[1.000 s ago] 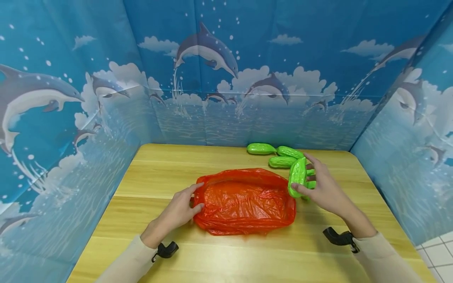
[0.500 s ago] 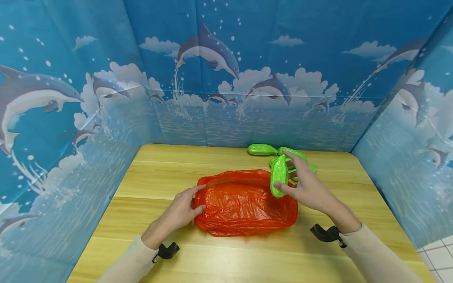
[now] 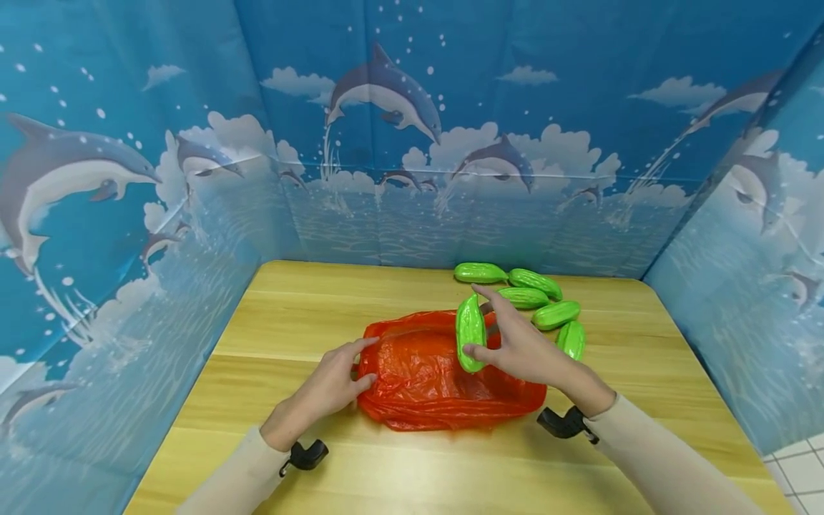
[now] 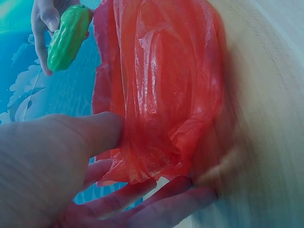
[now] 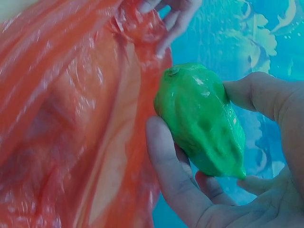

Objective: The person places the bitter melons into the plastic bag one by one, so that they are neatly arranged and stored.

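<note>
My right hand [image 3: 529, 350] holds a glossy green bitter melon [image 3: 471, 335] above the red plastic bag [image 3: 412, 372], thumb on one side and fingers on the other. Up close in the right wrist view, the bitter melon [image 5: 202, 118] has a bumpy skin and a small pointed tip. The bag lies with its wide mouth facing up. My left hand [image 3: 325, 383] grips its left end. In the left wrist view the thumb lies on the bag [image 4: 156, 71] and the fingers are spread along its end. The bag's bottom is partly hidden by my right hand.
Several more bitter melons [image 3: 556, 315] lie at the back right of the wooden table [image 3: 290, 307], beyond the bag. A dolphin-printed curtain [image 3: 399, 214] encloses the back and both sides. Black wrist mounts [image 3: 307, 455] sit below both forearms.
My right hand has carried the bitter melon leftward, from the bag's right edge to over its mouth, uncovering the others behind. My left hand stays at the bag's left end.
</note>
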Available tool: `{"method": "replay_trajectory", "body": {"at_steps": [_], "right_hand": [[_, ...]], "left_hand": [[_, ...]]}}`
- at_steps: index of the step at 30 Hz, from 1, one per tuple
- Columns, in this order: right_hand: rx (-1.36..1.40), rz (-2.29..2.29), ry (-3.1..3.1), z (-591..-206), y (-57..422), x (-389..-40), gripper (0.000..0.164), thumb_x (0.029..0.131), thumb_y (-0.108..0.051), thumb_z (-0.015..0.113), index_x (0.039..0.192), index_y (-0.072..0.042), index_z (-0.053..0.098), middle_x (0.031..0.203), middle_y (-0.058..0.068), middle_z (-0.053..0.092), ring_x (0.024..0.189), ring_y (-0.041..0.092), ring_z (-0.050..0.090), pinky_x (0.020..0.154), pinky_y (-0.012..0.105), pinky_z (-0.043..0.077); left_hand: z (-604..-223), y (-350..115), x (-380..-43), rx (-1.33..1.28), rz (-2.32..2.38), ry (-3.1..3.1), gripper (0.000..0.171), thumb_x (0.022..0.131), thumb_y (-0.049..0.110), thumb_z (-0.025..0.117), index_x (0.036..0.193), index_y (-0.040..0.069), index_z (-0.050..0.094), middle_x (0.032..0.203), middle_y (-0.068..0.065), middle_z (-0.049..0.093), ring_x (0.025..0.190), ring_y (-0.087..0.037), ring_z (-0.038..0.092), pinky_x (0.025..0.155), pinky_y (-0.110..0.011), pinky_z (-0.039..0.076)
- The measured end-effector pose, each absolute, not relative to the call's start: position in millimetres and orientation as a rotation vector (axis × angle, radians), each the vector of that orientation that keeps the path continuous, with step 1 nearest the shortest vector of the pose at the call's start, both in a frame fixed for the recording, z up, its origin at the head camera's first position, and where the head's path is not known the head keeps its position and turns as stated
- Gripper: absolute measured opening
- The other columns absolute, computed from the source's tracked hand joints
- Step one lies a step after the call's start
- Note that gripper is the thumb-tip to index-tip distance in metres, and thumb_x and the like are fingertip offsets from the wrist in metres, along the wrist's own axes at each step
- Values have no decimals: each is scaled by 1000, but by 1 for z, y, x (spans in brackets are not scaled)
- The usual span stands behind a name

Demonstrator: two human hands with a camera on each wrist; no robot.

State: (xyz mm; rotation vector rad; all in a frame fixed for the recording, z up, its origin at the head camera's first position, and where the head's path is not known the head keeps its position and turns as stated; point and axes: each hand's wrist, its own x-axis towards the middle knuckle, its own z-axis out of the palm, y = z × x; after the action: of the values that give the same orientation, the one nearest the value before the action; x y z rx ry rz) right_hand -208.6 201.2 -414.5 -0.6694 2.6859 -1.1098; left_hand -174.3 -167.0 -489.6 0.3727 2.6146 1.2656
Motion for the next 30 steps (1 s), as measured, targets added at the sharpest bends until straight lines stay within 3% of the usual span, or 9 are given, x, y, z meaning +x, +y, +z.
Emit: {"method": "replay_trajectory", "body": {"at_steps": [3,10,19,27,30], "right_hand": [[-689,-1119,2650,-418,193,-210,106,107,-35,87,187,-18,19,161,24,57,121,29,74,94,46,68],[-721,-1134,2558,-428,173,-214,104,107,-34,87,185,-11,23,163,24,57,127,34,76,107,61,67],[-731,-1145,2478,-432,148,-216,104,104,-34,90,185,-14,26,161,19,60,134,35,69,113,63,63],[-739,-1111,2411,-439,130,-222,101,105,-30,89,183,-11,27,158,20,61,120,30,73,103,48,67],[-719,-1100,2374,-441,124,-222,103,105,-30,89,184,-10,26,158,22,61,109,30,76,97,43,67]], "left_hand": [[-490,-167,-175,378,1272,2609,72,109,4,80,175,9,51,161,-32,63,52,-28,73,51,-28,59],[-492,-166,-174,378,1288,2592,73,108,3,79,175,8,51,162,-34,61,52,-28,73,50,-29,59],[-491,-165,-173,393,1270,2611,73,108,3,80,175,8,51,161,-33,62,52,-29,73,52,-30,60],[-491,-166,-173,415,1270,2626,73,107,3,80,174,7,52,158,-31,62,52,-25,73,55,-29,62],[-491,-165,-172,427,1253,2650,73,107,3,81,174,5,52,162,-29,62,57,-25,75,64,-30,68]]}}
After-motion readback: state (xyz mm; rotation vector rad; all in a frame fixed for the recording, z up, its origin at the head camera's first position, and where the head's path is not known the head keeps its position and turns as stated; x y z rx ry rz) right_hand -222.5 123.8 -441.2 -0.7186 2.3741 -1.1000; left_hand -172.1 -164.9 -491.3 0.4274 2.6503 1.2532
